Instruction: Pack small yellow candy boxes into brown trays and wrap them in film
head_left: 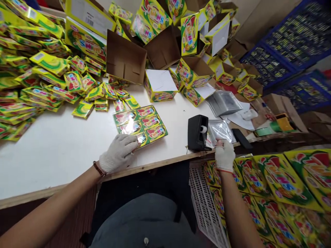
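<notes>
My left hand [118,153], in a white knit glove, has its fingers curled against the near left corner of a pack of small yellow-green boxes [152,120]. Several boxes lie in rows there, with shiny clear plastic over at least part of them. Some of this hand's fingertips are hidden. My right hand [224,156], gloved with a bare fingertip showing, pinches the near edge of clear plastic sleeves [221,131] at the table edge. Just left of it stands a black tape dispenser [198,132] with a roll in it.
Loose small boxes [46,82] are heaped at the left. Open display cartons [126,57] crowd the back. More clear plastic [224,103] lies behind the dispenser. Filled cartons [279,179] and a white crate [204,203] stand below the white table [64,151]. Blue crates [287,41] are at right.
</notes>
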